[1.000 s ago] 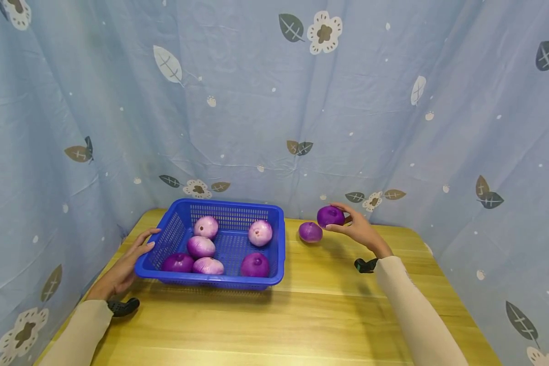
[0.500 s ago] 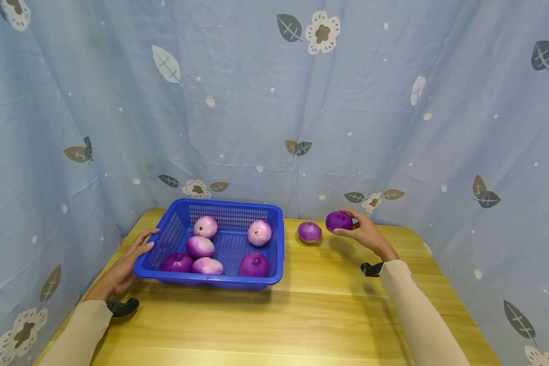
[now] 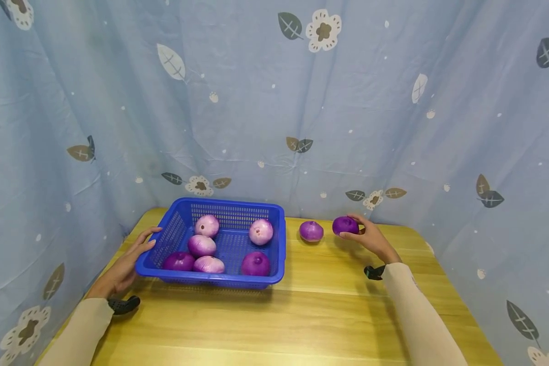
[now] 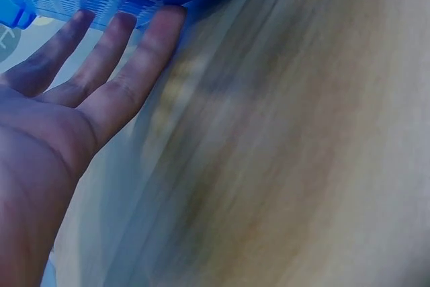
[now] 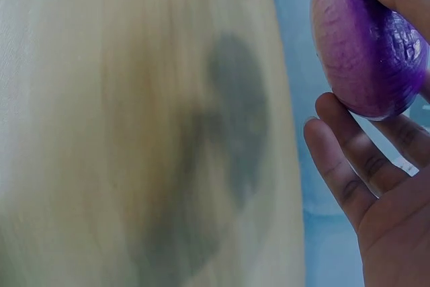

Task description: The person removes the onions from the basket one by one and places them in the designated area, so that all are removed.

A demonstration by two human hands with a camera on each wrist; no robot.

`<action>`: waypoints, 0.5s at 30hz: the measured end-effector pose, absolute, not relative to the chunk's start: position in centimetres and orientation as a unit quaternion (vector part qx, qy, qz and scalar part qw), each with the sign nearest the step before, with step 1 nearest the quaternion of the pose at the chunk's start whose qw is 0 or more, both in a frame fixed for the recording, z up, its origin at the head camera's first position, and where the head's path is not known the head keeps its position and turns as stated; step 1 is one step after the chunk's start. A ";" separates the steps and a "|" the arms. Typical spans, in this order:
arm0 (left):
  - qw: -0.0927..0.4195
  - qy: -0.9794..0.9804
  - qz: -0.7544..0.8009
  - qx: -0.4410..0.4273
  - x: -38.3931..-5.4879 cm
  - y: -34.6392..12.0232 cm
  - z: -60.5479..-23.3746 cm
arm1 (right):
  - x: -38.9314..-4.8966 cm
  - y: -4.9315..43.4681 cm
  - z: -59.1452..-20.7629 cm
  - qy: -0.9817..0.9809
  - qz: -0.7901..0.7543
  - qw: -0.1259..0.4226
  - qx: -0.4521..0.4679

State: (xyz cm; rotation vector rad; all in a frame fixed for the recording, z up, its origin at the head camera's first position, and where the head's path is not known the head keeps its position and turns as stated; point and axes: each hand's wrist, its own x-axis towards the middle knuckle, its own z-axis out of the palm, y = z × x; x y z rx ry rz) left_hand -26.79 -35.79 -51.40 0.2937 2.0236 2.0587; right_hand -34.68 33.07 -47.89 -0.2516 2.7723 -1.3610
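Note:
A purple onion (image 3: pixel 345 225) is gripped between the thumb and fingers of my right hand (image 3: pixel 372 240), near the table's back edge. In the right wrist view this onion (image 5: pixel 366 45) is held above the wood, its shadow falling below. Another purple onion (image 3: pixel 311 232) lies on the table just left of it. My left hand (image 3: pixel 125 264) is at the left side of a blue plastic basket (image 3: pixel 279 244). Straight fingers (image 4: pixel 127 82) touch the basket's outer wall in the left wrist view; the thumb is out of sight there. Several onions, pale and dark purple, lie in the basket.
The basket stands on a yellow wooden table (image 3: pixel 302 325). A blue curtain (image 3: pixel 256 101) with leaves and flowers hangs behind and on both sides, close to the table's back edge. A dark strap device (image 3: pixel 124 305) is on the left wrist and another (image 3: pixel 374 272) on the right.
My right hand has carried the held onion rightward and lower, away from the onion lying on the table. My left hand and the basket have stayed in place.

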 end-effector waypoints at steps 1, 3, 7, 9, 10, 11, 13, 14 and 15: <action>0.121 0.694 0.703 0.101 -26.8 -35.8 -51.3 | -34.7 33.1 -48.0 0.896 -0.436 0.022 -0.080; 0.123 0.695 0.701 0.101 -26.7 -35.7 -51.1 | -34.7 33.2 -48.3 0.898 -0.433 0.024 -0.074; 0.124 0.697 0.699 0.100 -26.6 -35.7 -50.9 | -35.0 33.3 -49.0 0.897 -0.435 0.030 -0.067; 0.124 0.696 0.700 0.099 -26.5 -35.7 -50.9 | -35.1 33.3 -49.3 0.896 -0.439 0.032 -0.063; 0.125 0.695 0.701 0.098 -26.5 -35.7 -50.8 | -35.2 33.3 -49.5 0.895 -0.440 0.032 -0.060; 0.125 0.694 0.702 0.099 -26.5 -35.7 -50.8 | -35.2 33.3 -49.7 0.895 -0.440 0.033 -0.060; 0.127 0.694 0.702 0.100 -26.5 -35.7 -50.9 | -35.2 33.2 -49.9 0.894 -0.442 0.036 -0.059; 0.128 0.693 0.702 0.101 -26.5 -35.7 -50.9 | -35.2 33.2 -50.0 0.894 -0.443 0.036 -0.057; 0.129 0.693 0.702 0.101 -26.5 -35.7 -50.8 | -35.2 33.1 -50.1 0.893 -0.445 0.037 -0.056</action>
